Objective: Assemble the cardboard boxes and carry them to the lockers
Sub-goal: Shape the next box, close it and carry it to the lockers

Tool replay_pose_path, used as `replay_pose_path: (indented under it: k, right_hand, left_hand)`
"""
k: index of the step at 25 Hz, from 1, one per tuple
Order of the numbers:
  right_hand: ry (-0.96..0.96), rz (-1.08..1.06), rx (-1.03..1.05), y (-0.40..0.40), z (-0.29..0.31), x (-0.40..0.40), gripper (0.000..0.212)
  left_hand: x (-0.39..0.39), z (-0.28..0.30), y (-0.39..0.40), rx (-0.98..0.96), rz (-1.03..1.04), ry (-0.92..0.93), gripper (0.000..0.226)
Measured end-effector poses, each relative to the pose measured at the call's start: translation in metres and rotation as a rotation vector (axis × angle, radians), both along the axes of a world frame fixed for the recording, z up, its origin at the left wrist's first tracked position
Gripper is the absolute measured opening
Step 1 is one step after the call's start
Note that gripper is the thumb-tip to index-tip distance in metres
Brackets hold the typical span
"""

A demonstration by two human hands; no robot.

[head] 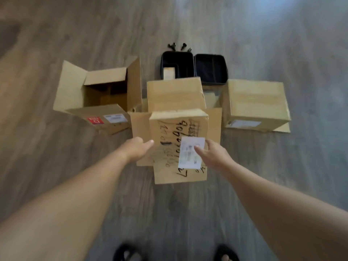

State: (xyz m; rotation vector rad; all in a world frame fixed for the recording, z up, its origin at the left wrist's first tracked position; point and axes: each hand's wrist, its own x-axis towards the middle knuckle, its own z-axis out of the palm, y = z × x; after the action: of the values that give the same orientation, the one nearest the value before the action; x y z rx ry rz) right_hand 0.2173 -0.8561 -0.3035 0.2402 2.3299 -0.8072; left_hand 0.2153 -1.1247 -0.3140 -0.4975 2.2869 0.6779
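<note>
Brown scribbled box [178,129], white label [191,152], both hands' fingers clamped on its sides

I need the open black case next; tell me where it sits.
In the head view, the open black case lies on the floor at top centre, behind the middle cardboard box.

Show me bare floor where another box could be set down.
Free: grey wood-look floor left of the handwritten brown cardboard box, below the open cardboard box; also right, below the closed cardboard box. Crowded: behind, around the open black zip case.
</note>
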Motion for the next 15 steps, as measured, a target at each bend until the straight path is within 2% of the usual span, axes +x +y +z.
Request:
replay_pose_path:
  k: [4,8,11,15]
  right_hand:
    - [0.052,-0.08,-0.049,0.02,-0.064,0.0,0.057]
    - [0.144,-0.249,-0.245,0.013,-0.132,0.003,0.049]
    - [0.267,-0.332,-0.343,0.01,-0.154,0.003,0.045]
    - [0.394,-0.355,-0.361,0.013,-0.158,0.02,0.031]
  left_hand:
    - [0.012,-0.071,0.017,0.038,0.178,0.091,0.068]
    - [0.015,-0.117,0.03,0.302,0.367,0.237,0.055]
    - [0.014,-0.128,0.029,0.414,0.383,0.332,0.056]
    - [0.034,-0.129,0.024,0.45,0.356,0.422,0.052]
